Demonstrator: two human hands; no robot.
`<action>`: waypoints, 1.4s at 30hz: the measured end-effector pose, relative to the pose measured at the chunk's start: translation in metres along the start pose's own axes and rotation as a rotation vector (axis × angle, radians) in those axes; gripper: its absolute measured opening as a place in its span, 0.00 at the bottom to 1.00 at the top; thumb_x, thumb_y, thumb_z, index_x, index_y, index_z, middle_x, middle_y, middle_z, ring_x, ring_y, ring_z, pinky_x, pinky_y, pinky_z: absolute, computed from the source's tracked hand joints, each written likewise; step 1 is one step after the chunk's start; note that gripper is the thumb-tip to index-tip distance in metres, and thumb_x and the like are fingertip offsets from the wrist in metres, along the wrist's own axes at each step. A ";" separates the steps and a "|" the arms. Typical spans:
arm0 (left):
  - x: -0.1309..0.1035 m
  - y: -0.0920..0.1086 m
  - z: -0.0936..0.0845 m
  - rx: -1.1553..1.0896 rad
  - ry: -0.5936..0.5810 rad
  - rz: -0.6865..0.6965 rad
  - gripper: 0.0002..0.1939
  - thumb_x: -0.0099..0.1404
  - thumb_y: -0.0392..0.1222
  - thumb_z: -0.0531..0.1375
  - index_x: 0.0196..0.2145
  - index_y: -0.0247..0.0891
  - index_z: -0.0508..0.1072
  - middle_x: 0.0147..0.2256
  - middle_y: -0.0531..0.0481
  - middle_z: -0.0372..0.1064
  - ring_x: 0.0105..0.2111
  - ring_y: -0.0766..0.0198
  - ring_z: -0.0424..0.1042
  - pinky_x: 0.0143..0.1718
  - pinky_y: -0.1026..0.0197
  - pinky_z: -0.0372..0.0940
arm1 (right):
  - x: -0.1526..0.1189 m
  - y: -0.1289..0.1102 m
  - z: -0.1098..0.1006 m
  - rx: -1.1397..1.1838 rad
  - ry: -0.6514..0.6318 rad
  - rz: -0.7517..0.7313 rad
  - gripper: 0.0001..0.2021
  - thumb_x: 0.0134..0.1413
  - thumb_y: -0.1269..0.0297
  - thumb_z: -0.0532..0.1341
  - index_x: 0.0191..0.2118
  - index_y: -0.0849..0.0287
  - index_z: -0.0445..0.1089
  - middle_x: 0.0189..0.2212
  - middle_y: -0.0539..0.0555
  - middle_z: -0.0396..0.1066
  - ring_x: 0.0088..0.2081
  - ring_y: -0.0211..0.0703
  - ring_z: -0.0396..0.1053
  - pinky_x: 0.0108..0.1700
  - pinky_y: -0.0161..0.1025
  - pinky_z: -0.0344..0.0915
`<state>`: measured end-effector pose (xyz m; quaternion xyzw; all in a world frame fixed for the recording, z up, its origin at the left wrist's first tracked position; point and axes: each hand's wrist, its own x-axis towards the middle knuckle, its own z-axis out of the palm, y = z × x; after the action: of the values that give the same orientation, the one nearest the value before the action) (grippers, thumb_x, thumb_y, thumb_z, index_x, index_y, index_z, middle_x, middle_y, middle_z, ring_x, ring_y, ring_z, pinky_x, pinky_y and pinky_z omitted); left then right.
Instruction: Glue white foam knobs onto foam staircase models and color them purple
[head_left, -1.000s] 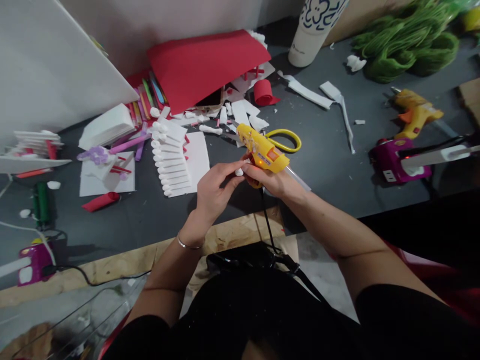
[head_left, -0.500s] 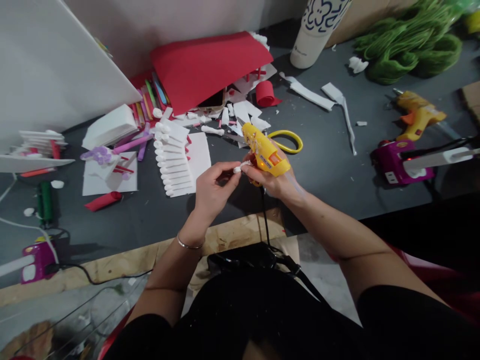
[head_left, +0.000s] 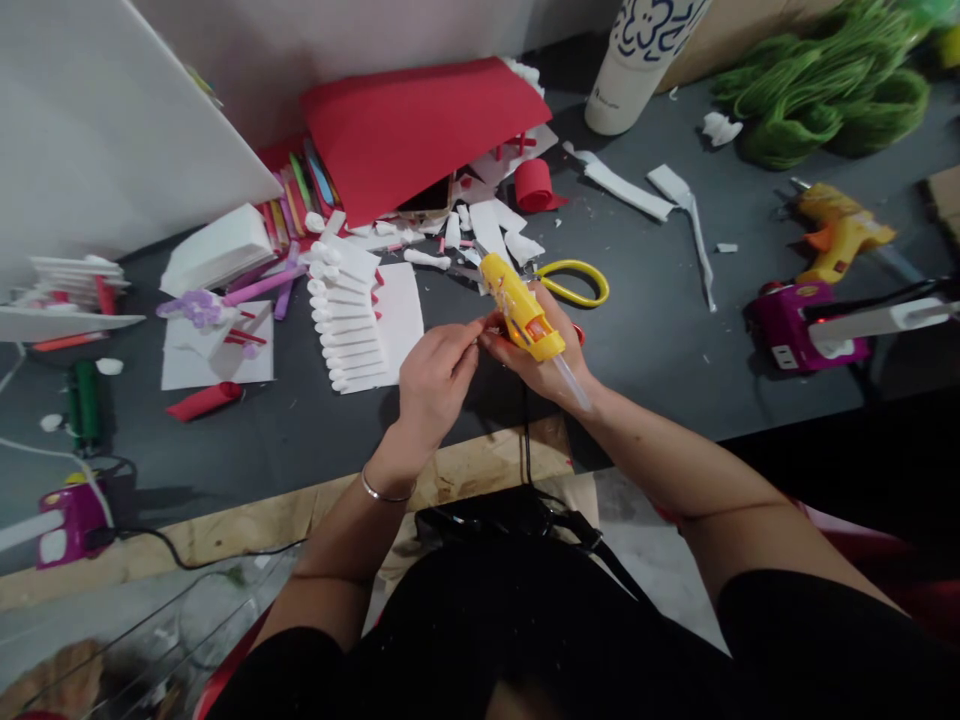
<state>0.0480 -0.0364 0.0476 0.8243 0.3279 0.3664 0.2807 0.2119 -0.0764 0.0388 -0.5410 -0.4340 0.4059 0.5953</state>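
My right hand (head_left: 551, 360) is wrapped round a yellow hot glue gun (head_left: 517, 300), with a clear glue stick (head_left: 574, 382) poking out of its back end. My left hand (head_left: 439, 375) is closed, thumb and fingers pinched, and its fingertips meet those of my right hand. The small white piece pinched there a moment ago is now almost wholly hidden by the fingers. Left of my hands, a row of rolled white strips with rounded ends (head_left: 349, 335) lies on a white sheet (head_left: 405, 310). Yellow-handled scissors (head_left: 574, 283) lie just beyond the glue gun.
A red sheet (head_left: 420, 130) covers part of a pile of white scraps. A white tumbler (head_left: 630, 75), green yarn (head_left: 810, 100), a second glue gun (head_left: 844, 225) and a purple power socket block (head_left: 795, 325) stand to the right. A purple flower-like piece (head_left: 199, 310) lies left.
My left hand has turned over more, back upward, and its fingers now cover the white piece. The glue gun has tilted slightly in my right hand, its glue stick now clear of the wrist.
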 end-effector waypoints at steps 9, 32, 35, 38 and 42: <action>0.003 -0.005 0.011 -0.497 0.098 -0.358 0.19 0.65 0.57 0.70 0.41 0.40 0.77 0.38 0.50 0.79 0.38 0.66 0.80 0.40 0.63 0.75 | 0.002 -0.001 0.000 0.025 -0.017 0.010 0.24 0.49 0.47 0.74 0.41 0.47 0.60 0.34 0.48 0.69 0.37 0.46 0.72 0.46 0.53 0.78; -0.002 -0.006 0.011 -0.161 0.177 -0.235 0.08 0.71 0.46 0.66 0.41 0.41 0.80 0.42 0.48 0.82 0.42 0.61 0.81 0.46 0.58 0.77 | 0.001 0.002 0.004 0.018 0.014 -0.027 0.20 0.50 0.52 0.73 0.39 0.50 0.61 0.31 0.47 0.72 0.32 0.41 0.71 0.38 0.45 0.73; -0.003 -0.004 0.013 -0.206 0.176 -0.254 0.12 0.71 0.51 0.66 0.43 0.41 0.81 0.44 0.47 0.83 0.44 0.61 0.82 0.46 0.58 0.78 | 0.003 0.005 0.005 0.060 0.028 -0.026 0.22 0.49 0.50 0.73 0.38 0.49 0.61 0.32 0.47 0.71 0.33 0.42 0.71 0.39 0.47 0.74; -0.003 -0.001 0.015 -0.287 0.165 -0.266 0.14 0.72 0.53 0.64 0.46 0.41 0.81 0.48 0.45 0.82 0.44 0.62 0.82 0.45 0.59 0.79 | 0.006 0.006 0.003 0.055 0.034 -0.002 0.23 0.48 0.48 0.74 0.39 0.48 0.60 0.33 0.48 0.69 0.35 0.44 0.72 0.42 0.50 0.77; 0.001 -0.002 0.014 -0.406 0.184 -0.292 0.13 0.70 0.53 0.67 0.39 0.41 0.80 0.43 0.46 0.82 0.42 0.63 0.82 0.46 0.59 0.78 | 0.006 0.005 0.001 0.029 0.023 -0.004 0.23 0.49 0.49 0.74 0.39 0.48 0.59 0.33 0.48 0.68 0.36 0.45 0.72 0.44 0.52 0.78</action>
<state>0.0589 -0.0377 0.0385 0.6583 0.3871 0.4537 0.4593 0.2128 -0.0696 0.0341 -0.5362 -0.4222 0.4046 0.6088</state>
